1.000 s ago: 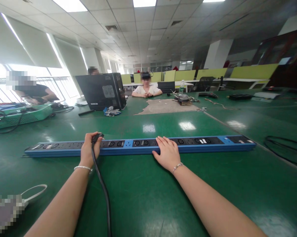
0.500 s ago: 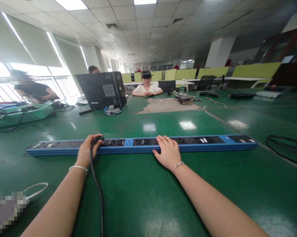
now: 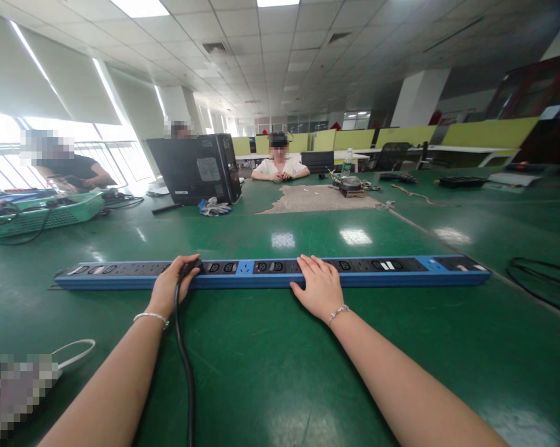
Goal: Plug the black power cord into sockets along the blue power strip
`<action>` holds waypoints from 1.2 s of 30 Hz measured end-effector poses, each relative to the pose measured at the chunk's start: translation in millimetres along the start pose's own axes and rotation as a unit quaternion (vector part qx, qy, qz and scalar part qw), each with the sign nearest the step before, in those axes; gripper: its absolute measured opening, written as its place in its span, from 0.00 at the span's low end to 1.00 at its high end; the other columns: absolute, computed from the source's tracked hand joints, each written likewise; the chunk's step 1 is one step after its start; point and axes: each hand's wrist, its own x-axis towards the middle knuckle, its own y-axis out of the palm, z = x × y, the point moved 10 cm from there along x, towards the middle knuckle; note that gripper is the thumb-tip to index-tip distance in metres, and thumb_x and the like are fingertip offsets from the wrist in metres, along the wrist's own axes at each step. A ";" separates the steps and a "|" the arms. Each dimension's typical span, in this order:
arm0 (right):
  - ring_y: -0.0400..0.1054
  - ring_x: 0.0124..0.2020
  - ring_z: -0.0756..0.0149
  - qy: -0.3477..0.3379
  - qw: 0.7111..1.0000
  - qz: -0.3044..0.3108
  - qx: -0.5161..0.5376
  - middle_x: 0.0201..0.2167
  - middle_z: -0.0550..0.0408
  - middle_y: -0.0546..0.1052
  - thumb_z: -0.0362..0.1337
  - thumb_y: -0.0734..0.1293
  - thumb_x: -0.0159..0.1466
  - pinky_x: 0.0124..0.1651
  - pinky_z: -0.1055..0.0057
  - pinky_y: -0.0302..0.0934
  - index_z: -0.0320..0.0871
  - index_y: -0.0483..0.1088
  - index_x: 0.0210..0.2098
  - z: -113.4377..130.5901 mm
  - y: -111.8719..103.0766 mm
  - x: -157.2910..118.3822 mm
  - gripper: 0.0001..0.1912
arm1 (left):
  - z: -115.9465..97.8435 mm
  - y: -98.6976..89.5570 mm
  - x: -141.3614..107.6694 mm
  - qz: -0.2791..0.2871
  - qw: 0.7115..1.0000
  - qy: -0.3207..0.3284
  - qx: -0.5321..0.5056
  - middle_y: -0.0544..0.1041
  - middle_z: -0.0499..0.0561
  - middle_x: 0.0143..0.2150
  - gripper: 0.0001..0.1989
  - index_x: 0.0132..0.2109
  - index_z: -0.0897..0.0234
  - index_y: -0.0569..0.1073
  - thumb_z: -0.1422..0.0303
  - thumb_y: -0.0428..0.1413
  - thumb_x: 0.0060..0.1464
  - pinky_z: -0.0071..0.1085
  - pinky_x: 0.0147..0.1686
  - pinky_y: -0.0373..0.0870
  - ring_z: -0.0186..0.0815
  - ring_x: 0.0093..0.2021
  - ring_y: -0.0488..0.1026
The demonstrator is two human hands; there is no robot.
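Observation:
A long blue power strip [image 3: 240, 281] with a black socket face lies crosswise on the green table. My left hand [image 3: 172, 282] is closed around a black plug [image 3: 192, 267], held against the strip's top left of its middle. From it a thick black cord [image 3: 185, 366] hangs toward me. Whether the plug's pins are inside a socket is hidden. My right hand [image 3: 318, 285] grips the strip right of its middle, fingers over the top and thumb along the near side.
A green basket of cables [image 3: 51, 214] is at the left. Behind the strip stand a black computer case [image 3: 191, 171] and gloves [image 3: 215, 207]. A person [image 3: 280, 167] sits across the table. Black cable [image 3: 541, 282] lies at the right, and a pixelated object [image 3: 19, 388] at lower left.
The plug in my left hand has tilted and dropped slightly toward the strip's face. My right hand keeps its place on the strip. The whole view has shifted a little.

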 end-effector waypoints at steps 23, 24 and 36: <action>0.51 0.59 0.59 0.002 1.000 -0.002 0.007 0.58 0.52 0.64 0.45 0.59 0.59 0.58 0.60 0.41 0.42 0.60 0.57 0.0 0.3 0.4 0.28 | -11.4 1.6 -4.9 0.012 0.998 0.029 0.063 0.76 0.53 0.46 0.19 0.50 0.59 0.67 0.57 0.49 0.53 0.37 0.45 0.68 0.43 0.44 0.74; 0.51 0.59 0.59 0.003 1.000 -0.001 0.007 0.58 0.52 0.64 0.45 0.59 0.59 0.58 0.60 0.41 0.42 0.60 0.57 -0.2 0.4 0.5 0.28 | -10.4 2.5 -4.7 0.016 0.998 0.028 0.060 0.76 0.53 0.46 0.19 0.50 0.59 0.67 0.57 0.49 0.53 0.37 0.45 0.68 0.42 0.44 0.74; 0.51 0.59 0.59 0.004 1.000 0.003 -0.002 0.58 0.52 0.63 0.45 0.60 0.58 0.58 0.60 0.42 0.43 0.59 0.57 -0.3 0.8 0.3 0.28 | -3.8 4.9 -3.0 0.036 0.996 0.005 0.076 0.77 0.52 0.44 0.20 0.52 0.58 0.66 0.58 0.48 0.54 0.35 0.41 0.69 0.42 0.42 0.75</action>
